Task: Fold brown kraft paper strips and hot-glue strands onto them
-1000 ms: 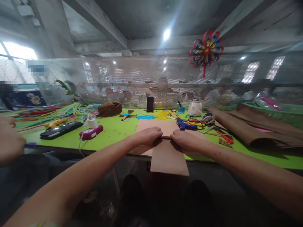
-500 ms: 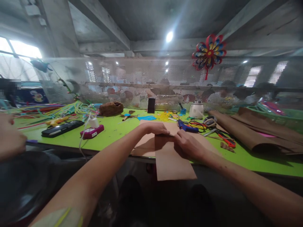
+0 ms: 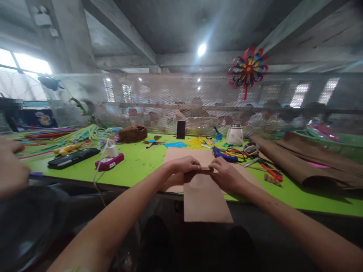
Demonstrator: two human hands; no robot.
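Note:
A brown sheet of paper [image 3: 207, 200] lies partly over the table edge, its near end hanging out toward me. Its far end is folded or rolled over into a narrow strip. My left hand [image 3: 185, 164] pinches the left part of that strip, fingers closed. On the right part, my right hand [image 3: 225, 172] grips it with bent fingers. A short stretch of the strip shows between the two hands. Underneath are larger brown sheets [image 3: 177, 153] lying flat on the green table. Just beyond my right hand is a blue glue gun [image 3: 224, 154].
Right of my hands lie an orange-handled cutter [image 3: 272, 172], a tape roll [image 3: 251, 148] and large brown paper rolls [image 3: 297, 158]. To the left are a purple power strip [image 3: 110, 161], a black case [image 3: 73, 158] and colourful strips [image 3: 70, 134]. Another person's hand [image 3: 13, 166] is at far left.
Both hands have come a little nearer to me with the folded edge of the sheet. The left fingers have shifted, and more of the strip shows between the hands.

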